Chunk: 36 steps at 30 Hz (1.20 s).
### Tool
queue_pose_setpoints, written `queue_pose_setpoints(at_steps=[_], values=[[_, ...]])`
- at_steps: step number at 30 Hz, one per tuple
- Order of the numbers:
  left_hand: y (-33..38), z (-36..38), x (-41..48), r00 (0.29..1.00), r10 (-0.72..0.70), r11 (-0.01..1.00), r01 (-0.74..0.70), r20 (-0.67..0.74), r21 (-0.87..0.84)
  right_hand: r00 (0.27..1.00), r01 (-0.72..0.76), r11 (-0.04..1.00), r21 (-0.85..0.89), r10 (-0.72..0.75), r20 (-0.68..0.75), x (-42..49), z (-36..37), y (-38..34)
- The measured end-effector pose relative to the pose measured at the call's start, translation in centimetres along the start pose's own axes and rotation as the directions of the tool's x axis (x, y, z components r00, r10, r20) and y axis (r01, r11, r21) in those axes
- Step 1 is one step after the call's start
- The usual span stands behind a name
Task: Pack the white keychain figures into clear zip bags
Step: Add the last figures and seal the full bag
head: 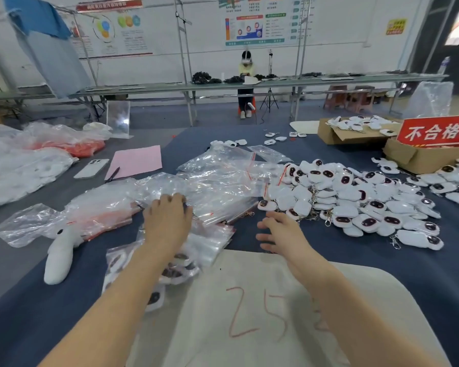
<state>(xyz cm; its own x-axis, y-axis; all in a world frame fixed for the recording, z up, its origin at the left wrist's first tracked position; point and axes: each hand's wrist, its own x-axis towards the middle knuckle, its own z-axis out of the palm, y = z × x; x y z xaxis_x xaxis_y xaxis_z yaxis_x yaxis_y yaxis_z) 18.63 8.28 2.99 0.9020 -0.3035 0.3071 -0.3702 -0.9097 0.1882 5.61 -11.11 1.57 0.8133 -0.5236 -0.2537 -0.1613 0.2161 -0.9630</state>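
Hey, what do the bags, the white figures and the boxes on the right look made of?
Bags: thin clear plastic film, glossy, creased with glare. Figures: white, likely plastic or padded fabric, dark shiny eyes. Boxes: matte brown cardboard, folded flaps.

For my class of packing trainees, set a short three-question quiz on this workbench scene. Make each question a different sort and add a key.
1. True or false: the left hand touches the pile of clear zip bags.
2. Where does the heap of white keychain figures lie, relative to the right hand? A) to its left B) ahead and to its right C) behind it, nearer the person.
3. What colour is the paper sheet beside the phone?
Key: 1 true; 2 B; 3 pink.
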Motion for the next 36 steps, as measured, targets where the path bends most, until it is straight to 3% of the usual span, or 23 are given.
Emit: queue_pose_setpoints(at_steps=[3, 8, 12, 15, 18, 20, 22, 25, 28, 32, 34, 36], values=[[3.8, 0.8, 1.8, 0.990, 0.130, 0.949, -0.138, 0.046, 0.284, 1.000, 0.010, 1.000, -0.013, -0.010, -0.029, 0.6, -1.7, -0.5], [10.2, 3.3, 4.5, 0.898, 0.414, 0.894, -0.431, 0.146, 0.119, 0.997, 0.020, 0.999, 0.026, -0.018, -0.078, 1.7, -3.7, -1.7], [13.5, 6.2, 5.6, 0.887, 0.417, 0.874, -0.450, 0.197, 0.180, 0.996, 0.029, 0.999, 0.015, -0.027, -0.085, 1.5, -5.2, -3.0], [14.7, 6.7, 6.2, 0.925, 0.365, 0.901, -0.381, 0.108, 0.210, 0.991, 0.060, 0.997, 0.050, -0.053, -0.124, 1.1, -7.6, -4.5], [16.2, 4.2, 6.1, 0.913, 0.372, 0.927, -0.375, -0.166, 0.017, 0.979, 0.120, 0.992, 0.034, -0.113, -0.168, 0.6, -10.1, -5.7], [17.2, 1.5, 5.4, 0.821, 0.429, 0.848, -0.510, -0.376, -0.145, 0.951, 0.211, 0.969, -0.127, -0.234, -0.202, 0.4, -11.1, -6.4], [17.8, -1.3, 4.2, 0.761, 0.434, 0.706, -0.619, -0.482, -0.343, 0.889, 0.359, 0.868, -0.342, -0.430, -0.159, -0.1, -11.4, -7.3], [18.7, -4.2, 2.4, 0.834, 0.410, 0.500, -0.544, -0.369, -0.674, 0.786, 0.533, 0.706, -0.466, -0.617, -0.035, -1.4, -10.9, -8.9], [19.0, -5.4, 1.3, 0.876, 0.388, 0.362, -0.432, -0.288, -0.826, 0.727, 0.568, 0.609, -0.554, -0.687, -0.010, -2.5, -10.7, -9.9], [18.9, -5.6, -0.3, 0.910, 0.328, 0.357, -0.366, -0.252, -0.859, 0.713, 0.533, 0.547, -0.645, -0.702, -0.007, -3.9, -10.8, -10.1], [19.0, -5.2, -1.6, 0.937, 0.199, 0.424, -0.345, -0.286, -0.837, 0.710, 0.482, 0.528, -0.699, -0.703, -0.041, -4.6, -10.7, -9.8], [19.4, -4.6, -3.3, 0.973, 0.072, 0.380, -0.231, -0.220, -0.896, 0.689, 0.434, 0.538, -0.723, -0.715, -0.118, -5.2, -10.6, -9.2]])
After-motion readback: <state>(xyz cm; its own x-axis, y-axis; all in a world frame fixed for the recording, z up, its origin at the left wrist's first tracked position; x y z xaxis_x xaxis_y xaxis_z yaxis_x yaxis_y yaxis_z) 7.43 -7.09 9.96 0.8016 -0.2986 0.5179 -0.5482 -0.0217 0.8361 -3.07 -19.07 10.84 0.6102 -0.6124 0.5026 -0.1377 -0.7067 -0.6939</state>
